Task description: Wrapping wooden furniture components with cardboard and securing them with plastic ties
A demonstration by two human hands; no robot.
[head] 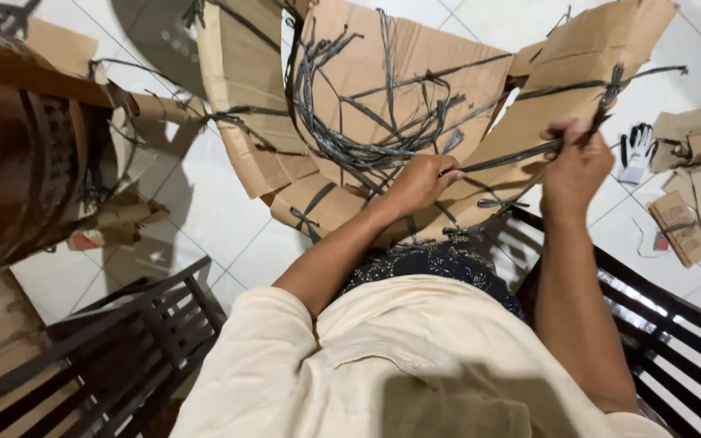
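Pulling taut between both hands, a dark flat strap (503, 156) runs across the cardboard sheet (415, 73) spread in front of the person. Left hand (425, 182) is clenched around the strap's near end, fingers curled tight over it; right hand (575, 165) is closed on it too, pinching where the strap climbs toward the sheet's upper right flap. That strap looks light, thin and springy, probably slick along its faces, so a wrapped, fisted hold near the ends seems the surest grip, and its narrow edges could bite into a palm under tension. More loose strapping (367, 122) lies in a tangled loop on the cardboard just left of the hands, likely to snag anything dragged through it. The cardboard itself looks stiff but floppy at its creases, with ragged torn edges. Room is tight: a dark wooden chair frame (667, 316) hems in the right side, another dark frame (123, 341) sits at lower left, and a round wooden piece (26, 146) crowds the far left. A work glove (636, 152) and cardboard scraps (691, 186) lie on the white tiled floor (204, 211) to the right.
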